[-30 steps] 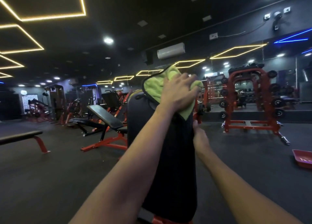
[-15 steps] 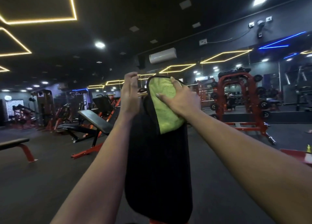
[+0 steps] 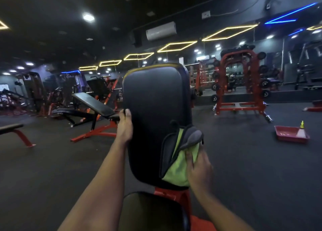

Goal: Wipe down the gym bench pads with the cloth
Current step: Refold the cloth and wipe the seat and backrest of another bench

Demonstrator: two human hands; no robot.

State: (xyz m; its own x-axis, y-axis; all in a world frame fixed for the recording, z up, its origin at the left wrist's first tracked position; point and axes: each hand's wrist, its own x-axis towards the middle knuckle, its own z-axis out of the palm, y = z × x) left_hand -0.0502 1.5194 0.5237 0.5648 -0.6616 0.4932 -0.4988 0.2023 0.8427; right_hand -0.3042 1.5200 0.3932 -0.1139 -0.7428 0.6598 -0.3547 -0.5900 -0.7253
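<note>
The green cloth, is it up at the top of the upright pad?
No, the green cloth lies at the lower right edge of the upright pad, under the right hand.

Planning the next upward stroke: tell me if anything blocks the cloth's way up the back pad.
Nothing visible does. The right hand presses the cloth on the lower right edge of the back pad; the pad face above is bare. The left hand grips the pad's left edge, beside that path.

No text, label, brand or number can be read here. Any marking on the air conditioner (image 3: pixel 161 30) or on the weight plates (image 3: pixel 265 83) of the red rack (image 3: pixel 238 107) is too small and blurred to make out.
</note>
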